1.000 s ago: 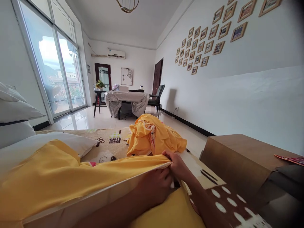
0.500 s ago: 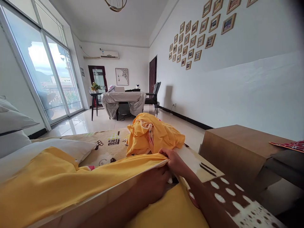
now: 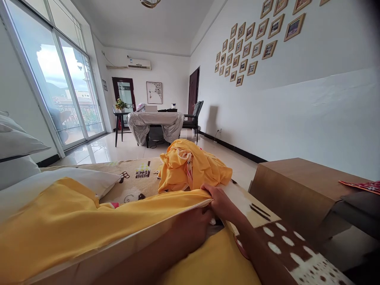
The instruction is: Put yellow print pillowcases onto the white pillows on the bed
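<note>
A yellow fabric cover [image 3: 74, 221] with a pale inner side stretches across the front from the left. My right hand [image 3: 221, 202] pinches the corner of its upper edge between thumb and fingers. Just below, my left hand [image 3: 198, 223] lies against the pale side of the cloth, its fingers curled closed. A small white bit shows by its knuckles; what the fingers hold is hidden. More yellow cloth [image 3: 213, 261] lies under my left forearm. Beyond my hands, a crumpled heap of yellow fabric [image 3: 192, 164] sits on the patterned blanket [image 3: 282, 241].
White pillows [image 3: 86, 180] lie on the left of the bed. A brown box-like piece of furniture [image 3: 297, 178] stands at the right. Across the tiled floor are a covered table [image 3: 166, 118], a black chair [image 3: 196, 116] and a potted plant [image 3: 120, 105].
The view has tilted slightly downward and shifted a little left. Both hands keep their places on the cloth, with hardly any movement.
</note>
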The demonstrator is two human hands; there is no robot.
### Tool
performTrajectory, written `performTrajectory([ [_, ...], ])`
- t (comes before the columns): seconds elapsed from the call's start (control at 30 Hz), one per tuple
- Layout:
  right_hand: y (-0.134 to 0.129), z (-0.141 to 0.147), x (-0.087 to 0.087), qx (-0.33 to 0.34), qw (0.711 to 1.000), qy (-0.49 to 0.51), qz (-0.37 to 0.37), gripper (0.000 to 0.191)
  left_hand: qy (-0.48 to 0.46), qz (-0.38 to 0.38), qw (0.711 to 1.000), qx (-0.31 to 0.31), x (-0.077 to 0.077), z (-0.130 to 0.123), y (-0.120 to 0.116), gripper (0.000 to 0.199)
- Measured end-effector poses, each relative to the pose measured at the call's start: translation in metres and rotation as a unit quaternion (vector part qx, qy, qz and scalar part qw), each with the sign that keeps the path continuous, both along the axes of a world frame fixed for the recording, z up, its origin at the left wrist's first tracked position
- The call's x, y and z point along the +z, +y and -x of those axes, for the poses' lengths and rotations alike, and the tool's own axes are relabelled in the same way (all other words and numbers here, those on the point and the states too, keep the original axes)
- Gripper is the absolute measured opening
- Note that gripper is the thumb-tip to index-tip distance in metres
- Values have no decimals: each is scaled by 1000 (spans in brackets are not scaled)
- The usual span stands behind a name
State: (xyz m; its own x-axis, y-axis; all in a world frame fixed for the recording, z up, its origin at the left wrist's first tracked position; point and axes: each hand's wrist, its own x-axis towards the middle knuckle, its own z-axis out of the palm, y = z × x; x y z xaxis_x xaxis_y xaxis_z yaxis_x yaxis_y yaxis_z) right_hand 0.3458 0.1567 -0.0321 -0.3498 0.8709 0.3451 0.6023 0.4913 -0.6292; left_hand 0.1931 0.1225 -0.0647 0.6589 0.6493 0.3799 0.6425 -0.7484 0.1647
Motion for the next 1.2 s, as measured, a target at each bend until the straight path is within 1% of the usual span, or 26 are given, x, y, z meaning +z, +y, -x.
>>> performTrajectory([
  [0.17,2,0,-1,-15,1000,1,-15,20,-7,-11,1000,12,1,0,0,31],
  [0.43,4,0,-3,-8,1000,10,4,19,-1,-4,1000,16,1,1,1,35],
  [0.57,6,1,-4,0,1000,20,2,20,-15,24,999,14,4,2,0,36],
  [0.73,6,-1,-4,-2,1000,10,-8,20,-64,86,994,-4,9,4,-2,42],
  [0.87,6,-5,-4,4,1000,-14,-10,20,-73,100,992,-7,8,5,-3,41],
  [0.93,7,-6,-4,-6,1000,-25,-9,21,-73,105,992,-8,7,5,-3,42],
  [1.1,2,-3,-4,-70,996,-55,-27,24,-73,116,991,-5,6,5,-1,44],
  [1.2,-2,1,-1,-89,994,-47,-32,22,-71,120,990,-5,7,5,-1,42],
])
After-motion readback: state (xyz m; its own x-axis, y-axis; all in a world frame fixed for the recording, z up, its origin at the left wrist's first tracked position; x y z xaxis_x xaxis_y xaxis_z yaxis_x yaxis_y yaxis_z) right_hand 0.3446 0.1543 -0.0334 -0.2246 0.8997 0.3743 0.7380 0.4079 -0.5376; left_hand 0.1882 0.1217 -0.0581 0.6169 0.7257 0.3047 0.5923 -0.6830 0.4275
